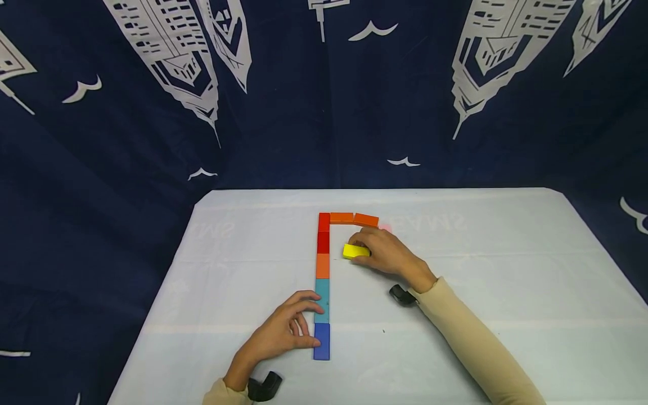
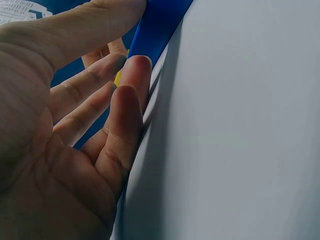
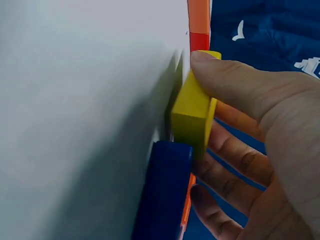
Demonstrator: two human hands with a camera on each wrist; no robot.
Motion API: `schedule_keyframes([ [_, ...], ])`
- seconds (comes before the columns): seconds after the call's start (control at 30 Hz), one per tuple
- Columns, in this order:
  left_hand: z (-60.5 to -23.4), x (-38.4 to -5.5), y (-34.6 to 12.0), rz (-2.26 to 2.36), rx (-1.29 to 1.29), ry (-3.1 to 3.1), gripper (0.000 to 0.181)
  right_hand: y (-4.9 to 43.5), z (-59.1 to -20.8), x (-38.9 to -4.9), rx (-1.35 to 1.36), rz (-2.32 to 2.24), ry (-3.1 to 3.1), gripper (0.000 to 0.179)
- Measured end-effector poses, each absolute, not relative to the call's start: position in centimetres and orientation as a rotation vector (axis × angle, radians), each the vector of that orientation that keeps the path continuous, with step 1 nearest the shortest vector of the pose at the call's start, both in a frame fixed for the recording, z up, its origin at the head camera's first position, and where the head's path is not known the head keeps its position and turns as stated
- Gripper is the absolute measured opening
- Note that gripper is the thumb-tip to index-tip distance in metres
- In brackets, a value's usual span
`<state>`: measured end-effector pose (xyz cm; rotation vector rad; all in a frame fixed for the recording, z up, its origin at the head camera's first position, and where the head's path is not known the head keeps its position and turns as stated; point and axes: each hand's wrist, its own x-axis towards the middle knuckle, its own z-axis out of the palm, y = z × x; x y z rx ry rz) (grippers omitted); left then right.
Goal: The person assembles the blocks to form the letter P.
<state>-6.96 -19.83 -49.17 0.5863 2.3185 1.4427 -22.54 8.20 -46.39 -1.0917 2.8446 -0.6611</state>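
On the counter (image 1: pixel 455 292), the right hand (image 1: pixel 387 253) pinches a small yellow block (image 1: pixel 355 251). Its thumb lies over one side and its fingers (image 3: pixel 235 160) curl round the other. The block sits low over the counter, just right of a long column of coloured blocks and just below a short orange row. From the head view it is unclear whether the block touches the cloth.

The left hand (image 1: pixel 283 332) rests nearer the person, beside the bottom of the column. Its fingers (image 2: pixel 125 115) are nearly straight and slightly spread, and their tips touch the left edge of the teal block (image 1: pixel 322 301) and the blue block (image 1: pixel 321 341). It grips nothing.

The column runs straight away from the person: blue nearest, then teal, then an orange block (image 1: pixel 322 265), then red blocks (image 1: pixel 324 233) at the far end. From the top of the red blocks, two orange blocks (image 1: pixel 354 219) run to the right, making a corner; the farther one is slightly tilted.

Both arms wear cream sleeves (image 1: pixel 476 343), each with a small black device at the wrist. A pale cloth covers the counter, with faint mirrored lettering. Behind hangs a dark blue curtain (image 1: pixel 324 112) printed with white towers and birds.
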Motion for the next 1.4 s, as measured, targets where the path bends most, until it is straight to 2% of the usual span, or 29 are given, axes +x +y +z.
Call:
schedule_keyframes([
  [0.4,-49.2,-6.9,-19.8,1.44,0.597,2.33,0.049,9.5,-46.3,-22.0,-1.085,-0.688,2.817,0.043],
  [1.0,-49.0,-6.8,-19.7,1.453,0.592,2.327,0.049,10.5,-46.6,-22.2,-1.131,-0.725,2.74,0.039],
  [1.4,-49.1,-6.9,-19.8,1.444,0.602,2.335,0.049,11.6,-44.9,-22.3,-1.031,-0.735,2.726,0.045],
])
